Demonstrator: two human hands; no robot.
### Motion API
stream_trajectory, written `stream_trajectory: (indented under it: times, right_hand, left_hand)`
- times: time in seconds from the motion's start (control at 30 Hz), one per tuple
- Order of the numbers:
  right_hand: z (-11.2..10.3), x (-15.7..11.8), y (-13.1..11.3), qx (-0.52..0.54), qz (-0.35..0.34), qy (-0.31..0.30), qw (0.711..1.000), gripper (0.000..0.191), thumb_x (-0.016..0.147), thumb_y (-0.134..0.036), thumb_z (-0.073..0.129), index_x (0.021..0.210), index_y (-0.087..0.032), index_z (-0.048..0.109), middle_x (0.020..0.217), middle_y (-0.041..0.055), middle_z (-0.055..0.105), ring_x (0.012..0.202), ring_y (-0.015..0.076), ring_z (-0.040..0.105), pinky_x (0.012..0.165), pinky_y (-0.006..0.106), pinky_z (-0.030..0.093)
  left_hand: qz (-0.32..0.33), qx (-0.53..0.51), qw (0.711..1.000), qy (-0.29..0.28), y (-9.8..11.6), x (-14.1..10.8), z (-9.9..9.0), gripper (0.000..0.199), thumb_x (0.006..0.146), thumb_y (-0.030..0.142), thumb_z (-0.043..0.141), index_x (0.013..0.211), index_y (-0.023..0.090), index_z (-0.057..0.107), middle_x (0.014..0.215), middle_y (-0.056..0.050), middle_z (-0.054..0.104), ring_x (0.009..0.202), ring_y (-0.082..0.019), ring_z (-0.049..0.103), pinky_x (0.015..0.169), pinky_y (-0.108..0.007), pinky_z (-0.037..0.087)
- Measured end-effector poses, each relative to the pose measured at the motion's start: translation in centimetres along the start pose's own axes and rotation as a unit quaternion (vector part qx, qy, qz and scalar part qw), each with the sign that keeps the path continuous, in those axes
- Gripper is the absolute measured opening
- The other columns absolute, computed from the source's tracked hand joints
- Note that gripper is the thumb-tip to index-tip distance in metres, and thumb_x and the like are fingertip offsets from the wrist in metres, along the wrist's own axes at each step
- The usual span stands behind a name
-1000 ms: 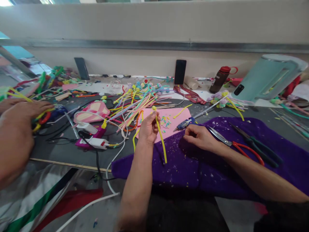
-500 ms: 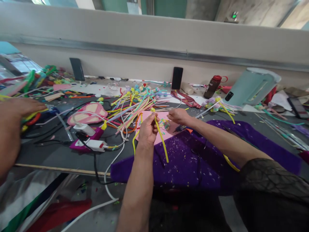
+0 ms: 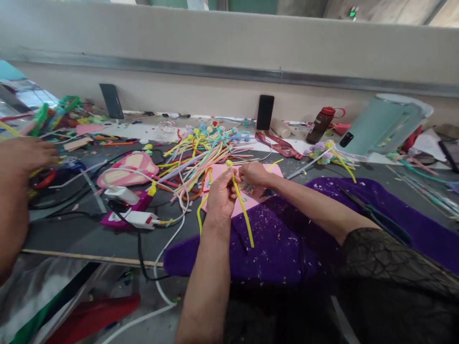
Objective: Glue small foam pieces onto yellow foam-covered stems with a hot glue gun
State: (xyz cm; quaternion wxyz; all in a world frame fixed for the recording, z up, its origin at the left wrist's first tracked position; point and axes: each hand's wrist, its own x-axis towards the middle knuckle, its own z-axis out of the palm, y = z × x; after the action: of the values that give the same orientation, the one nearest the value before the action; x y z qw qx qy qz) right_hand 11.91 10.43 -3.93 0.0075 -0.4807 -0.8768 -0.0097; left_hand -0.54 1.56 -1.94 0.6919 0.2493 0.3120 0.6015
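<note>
My left hand (image 3: 222, 193) is closed around a yellow pipe cleaner (image 3: 245, 212). A small fuzzy yellow knob (image 3: 228, 163) tops it above my fingers, and its long tail hangs down toward me. Close by on the right, my right hand (image 3: 253, 174) has its fingers pinched together beside the left fingertips; what they hold is hidden. Both hands are over a pink sheet (image 3: 255, 204) strewn with small coloured clippings. Under the sheet's near edge and to the right spreads a purple cloth (image 3: 265, 248) dotted with bits. Scissors (image 3: 375, 215) with dark handles lie on this cloth, right of my forearm.
Behind my hands lies a heap of coloured pipe cleaners (image 3: 201, 162). A purple power strip (image 3: 131, 208) with chargers and cables sits left. Along the back stand a phone (image 3: 265, 112), a brown bottle (image 3: 320, 126) and a teal kettle (image 3: 385, 125). Another person's hand (image 3: 30, 155) reaches in from the left.
My right hand has come leftward, right up to my left hand. The left hand keeps its hold on the yellow pipe cleaner. The other person's hand has shifted slightly left.
</note>
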Motion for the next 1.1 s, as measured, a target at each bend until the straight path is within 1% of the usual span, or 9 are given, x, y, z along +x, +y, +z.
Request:
stream_trajectory:
  times: [0.17, 0.33, 0.5, 0.7, 0.8, 0.87, 0.93, 1.0, 1.1]
  right_hand:
    - [-0.3, 0.3, 0.1, 0.010, -0.009, -0.007, 1.000, 0.024, 0.080, -0.020, 0.046, 0.091, -0.009, 0.064, 0.095, 0.0183, 0.065, 0.084, 0.0241, 0.061, 0.068, 0.027, 0.041]
    - [-1.1, -0.6, 1.3, 0.051, 0.013, 0.029, 0.998, 0.025, 0.082, -0.019, 0.043, 0.099, -0.015, 0.061, 0.098, 0.0102, 0.066, 0.085, 0.0199, 0.060, 0.067, 0.024, 0.041]
    - [-1.7, -1.7, 1.9, 0.120, 0.007, 0.074, 0.990, 0.027, 0.077, -0.013, 0.045, 0.097, -0.017, 0.063, 0.097, 0.0061, 0.066, 0.085, 0.0169, 0.059, 0.069, 0.023, 0.039]
    - [-1.5, -2.2, 2.5, 0.226, 0.004, 0.103, 0.969, 0.018, 0.073, -0.018, 0.053, 0.080, -0.013, 0.068, 0.075, 0.0047, 0.067, 0.070, 0.0150, 0.060, 0.059, 0.021, 0.039]
    - [-1.9, -3.2, 2.5, 0.283, 0.013, 0.107, 0.953, 0.024, 0.079, -0.024, 0.048, 0.087, -0.012, 0.067, 0.070, 0.0032, 0.065, 0.059, 0.0109, 0.059, 0.051, 0.019, 0.039]
    - [-2.5, -4.6, 2.2, 0.357, 0.025, 0.114, 0.927, 0.028, 0.082, -0.028, 0.045, 0.094, -0.013, 0.065, 0.072, 0.0028, 0.064, 0.058, 0.0094, 0.059, 0.047, 0.017, 0.039]
    - [-3.1, -6.5, 1.7, 0.510, 0.045, 0.122, 0.850, 0.026, 0.078, -0.032, 0.053, 0.092, -0.014, 0.065, 0.070, 0.0015, 0.062, 0.056, 0.0084, 0.056, 0.043, 0.016, 0.036]
    - [-3.5, -8.6, 1.3, 0.612, 0.057, 0.134, 0.777, 0.022, 0.073, -0.033, 0.061, 0.086, -0.016, 0.066, 0.063, -0.0014, 0.058, 0.051, 0.0062, 0.051, 0.041, 0.016, 0.032]
    - [-3.5, -11.0, 0.9, 0.700, 0.074, 0.130, 0.698, 0.017, 0.067, -0.028, 0.068, 0.081, -0.018, 0.066, 0.061, -0.0034, 0.058, 0.051, 0.0054, 0.050, 0.042, 0.015, 0.032]
  left_hand:
    - [0.002, 0.002, 1.000, 0.001, -0.2, 0.1, -0.1, 0.020, 0.064, 0.029, 0.068, 0.073, 0.013, 0.058, 0.053, 0.005, 0.053, 0.033, 0.001, 0.035, 0.028, -0.010, 0.020]
    - [0.005, 0.005, 1.000, 0.005, -0.1, 0.1, -0.2, 0.020, 0.064, 0.028, 0.068, 0.074, 0.013, 0.058, 0.053, 0.005, 0.053, 0.033, 0.000, 0.036, 0.028, -0.010, 0.021]
    - [0.006, 0.010, 1.000, 0.015, 0.0, 0.0, 0.1, 0.020, 0.065, 0.028, 0.067, 0.074, 0.013, 0.058, 0.053, 0.005, 0.053, 0.033, 0.001, 0.036, 0.028, -0.009, 0.021]
    - [0.001, 0.021, 1.000, 0.015, -0.2, 0.2, 0.0, 0.022, 0.065, 0.029, 0.067, 0.075, 0.013, 0.058, 0.054, 0.005, 0.054, 0.032, 0.001, 0.035, 0.028, -0.009, 0.021]
    - [0.003, 0.029, 0.999, 0.014, -0.3, 0.1, 0.0, 0.023, 0.064, 0.030, 0.069, 0.076, 0.013, 0.058, 0.054, 0.005, 0.054, 0.033, 0.001, 0.036, 0.028, -0.009, 0.022]
    - [-0.002, 0.037, 0.999, 0.014, -0.4, 0.0, 0.1, 0.024, 0.064, 0.029, 0.069, 0.078, 0.013, 0.058, 0.055, 0.005, 0.054, 0.034, 0.001, 0.037, 0.028, -0.009, 0.022]
    - [-0.022, 0.046, 0.999, 0.006, -0.5, -0.2, 0.4, 0.025, 0.064, 0.029, 0.069, 0.079, 0.013, 0.059, 0.057, 0.004, 0.055, 0.035, 0.001, 0.039, 0.028, -0.009, 0.022]
    - [-0.047, 0.053, 0.997, -0.014, -0.7, -0.5, 0.7, 0.025, 0.064, 0.028, 0.069, 0.080, 0.012, 0.059, 0.058, 0.003, 0.056, 0.036, 0.001, 0.040, 0.029, -0.008, 0.023]
    - [-0.072, 0.069, 0.994, -0.054, -1.1, -0.8, 1.1, 0.024, 0.064, 0.025, 0.069, 0.081, 0.012, 0.060, 0.060, 0.003, 0.057, 0.038, 0.001, 0.043, 0.030, -0.008, 0.024]
